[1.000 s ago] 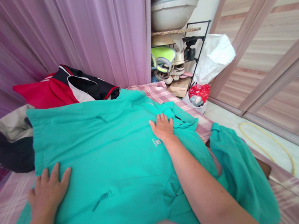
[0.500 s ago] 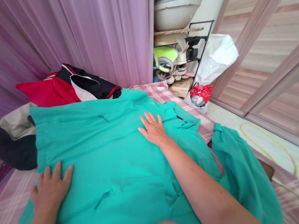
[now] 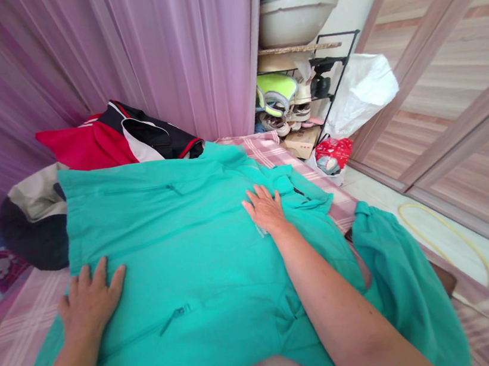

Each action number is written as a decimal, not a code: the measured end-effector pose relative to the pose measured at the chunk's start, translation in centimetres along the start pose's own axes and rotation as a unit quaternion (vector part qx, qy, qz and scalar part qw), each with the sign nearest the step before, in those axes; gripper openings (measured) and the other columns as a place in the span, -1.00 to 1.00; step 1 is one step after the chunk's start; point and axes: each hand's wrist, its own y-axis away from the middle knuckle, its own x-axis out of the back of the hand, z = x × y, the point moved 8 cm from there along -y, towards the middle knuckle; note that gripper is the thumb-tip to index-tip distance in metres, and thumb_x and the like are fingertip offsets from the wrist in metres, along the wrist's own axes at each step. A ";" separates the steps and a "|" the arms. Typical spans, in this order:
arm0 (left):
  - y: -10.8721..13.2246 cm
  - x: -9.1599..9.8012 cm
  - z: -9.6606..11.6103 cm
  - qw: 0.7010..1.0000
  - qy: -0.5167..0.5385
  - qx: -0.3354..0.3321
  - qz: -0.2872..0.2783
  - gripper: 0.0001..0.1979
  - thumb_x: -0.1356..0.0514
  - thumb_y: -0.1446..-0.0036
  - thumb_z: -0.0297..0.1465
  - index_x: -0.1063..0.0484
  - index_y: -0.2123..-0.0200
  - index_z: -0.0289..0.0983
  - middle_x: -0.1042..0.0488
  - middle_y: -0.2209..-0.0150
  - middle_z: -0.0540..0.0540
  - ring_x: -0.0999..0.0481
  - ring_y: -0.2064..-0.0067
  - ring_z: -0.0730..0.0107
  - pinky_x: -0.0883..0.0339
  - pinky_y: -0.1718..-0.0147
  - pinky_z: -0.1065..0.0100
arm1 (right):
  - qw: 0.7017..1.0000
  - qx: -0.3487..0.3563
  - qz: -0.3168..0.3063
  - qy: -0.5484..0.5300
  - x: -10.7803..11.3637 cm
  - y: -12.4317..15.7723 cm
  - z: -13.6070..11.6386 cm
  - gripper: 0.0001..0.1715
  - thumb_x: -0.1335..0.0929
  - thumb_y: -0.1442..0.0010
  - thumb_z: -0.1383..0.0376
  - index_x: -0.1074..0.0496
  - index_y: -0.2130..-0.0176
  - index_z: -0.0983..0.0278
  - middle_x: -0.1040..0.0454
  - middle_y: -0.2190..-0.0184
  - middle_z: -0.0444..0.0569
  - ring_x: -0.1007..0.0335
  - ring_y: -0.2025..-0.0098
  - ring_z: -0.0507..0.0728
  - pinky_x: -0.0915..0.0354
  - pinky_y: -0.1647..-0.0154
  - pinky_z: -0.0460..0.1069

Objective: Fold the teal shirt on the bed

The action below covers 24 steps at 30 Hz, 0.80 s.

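Note:
A turquoise jacket [image 3: 180, 245] lies spread out before me, its zipped pockets facing up and its collar toward the right. My left hand [image 3: 89, 299] rests flat near the hem at the left, fingers spread. Farther right, my right hand [image 3: 266, 209] lies on the upper body of the jacket close to the collar, its fingers extended. Small pale lettering shows beside that palm. One sleeve [image 3: 409, 287] hangs loosely folded at the right. Neither hand grips the cloth.
Beneath the jacket is a pink checked sheet [image 3: 31, 307]. Red and navy clothing [image 3: 99, 143] and a grey-black garment [image 3: 39, 234] lie behind it, against a purple curtain [image 3: 173, 54]. A shoe rack [image 3: 337, 99] with basins [image 3: 299, 17], a white bag [image 3: 367, 92] and a yellow cord [image 3: 463, 238] are at right.
My right hand has slid slightly toward the collar, uncovering the pale lettering. The whole view has shifted a little, and my left hand stays by the hem.

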 end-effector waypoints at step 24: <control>-0.1 -0.1 -0.1 1.000 0.009 -0.003 0.002 -0.20 0.28 -0.27 0.03 -0.03 -0.42 -0.28 -0.03 -0.43 -0.34 -0.02 -0.42 -0.14 0.06 -0.30 -0.17 | 0.992 0.121 -0.020 -0.007 -0.1 1.2 -5.3 -0.36 -0.09 -0.43 -0.02 -0.20 -0.36 0.11 -0.09 -0.42 0.04 0.08 -0.44 0.25 0.22 -0.40 0.35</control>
